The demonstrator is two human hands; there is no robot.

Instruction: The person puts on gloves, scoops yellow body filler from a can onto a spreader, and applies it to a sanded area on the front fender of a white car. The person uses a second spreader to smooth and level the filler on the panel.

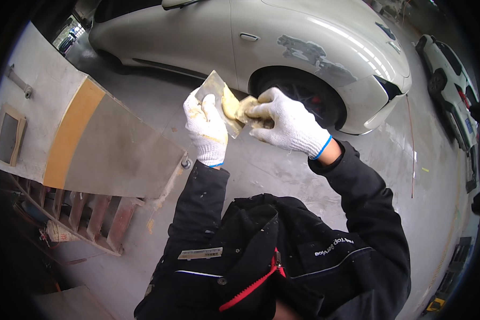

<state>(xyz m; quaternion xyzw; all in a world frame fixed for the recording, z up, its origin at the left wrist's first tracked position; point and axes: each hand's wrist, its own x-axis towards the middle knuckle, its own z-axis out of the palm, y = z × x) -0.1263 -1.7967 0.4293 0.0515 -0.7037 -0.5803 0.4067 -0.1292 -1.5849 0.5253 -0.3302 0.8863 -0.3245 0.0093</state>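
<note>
My left hand (206,130), in a stained white knit glove, holds a translucent rectangular plate (213,81) with the thumb across it. A lump of pale yellow paste (229,104) lies on its right side. My right hand (290,121), also gloved, grips a small putty-smeared spreader (245,109) against the paste, its fingers curled. Behind my hands stands a white car (192,37), with a dull grey patch (301,50) on the panel above its front wheel (314,104).
At the left, a grey panel (114,149) with an orange band stands beside a reddish slatted frame (114,226). A second white car (442,64) is at the far right. Grey concrete floor (368,176) surrounds me, with a thin hose or line on it at the right.
</note>
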